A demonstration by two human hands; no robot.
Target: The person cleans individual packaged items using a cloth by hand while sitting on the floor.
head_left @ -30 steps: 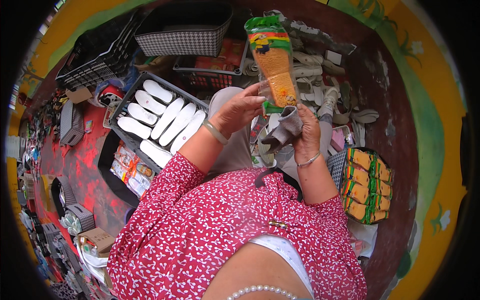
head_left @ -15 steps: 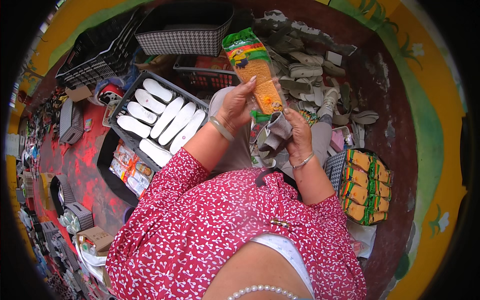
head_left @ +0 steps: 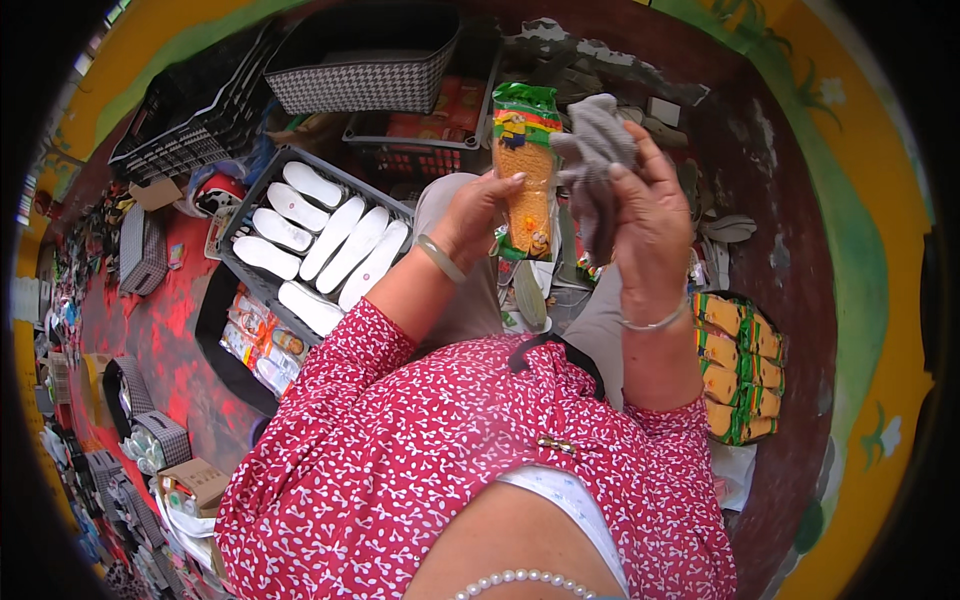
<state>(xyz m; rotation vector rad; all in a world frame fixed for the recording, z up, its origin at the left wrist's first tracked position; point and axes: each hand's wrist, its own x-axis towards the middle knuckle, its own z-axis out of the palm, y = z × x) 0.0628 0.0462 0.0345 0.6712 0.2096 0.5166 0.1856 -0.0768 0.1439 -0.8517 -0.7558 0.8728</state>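
My left hand point(head_left: 478, 212) pinches the left edge of an upright plastic packet point(head_left: 525, 180) with a green printed top and an oblong, rough-textured orange-tan pad inside. To its right, my raised right hand point(head_left: 648, 205) grips a crumpled grey ribbed-knit cloth point(head_left: 597, 140) by its right side. Whether this cloth is a glove or a sock, I cannot tell. Packet and cloth are close together over my lap. More packets of the same kind point(head_left: 722, 350) stand in rows in a basket by my right side.
White insoles point(head_left: 335, 235) lie in a dark crate point(head_left: 262, 290) at left. Beyond are a black crate point(head_left: 200, 120) and a houndstooth basket point(head_left: 360, 80). A dark bin holds wrapped packs point(head_left: 262, 335). Grey-green shoe soles point(head_left: 730, 228) lie piled along the far right wall.
My right hand has lifted the grey cloth up and right, away from the packet's lower end. My left hand has turned the packet more upright and moved it slightly right.
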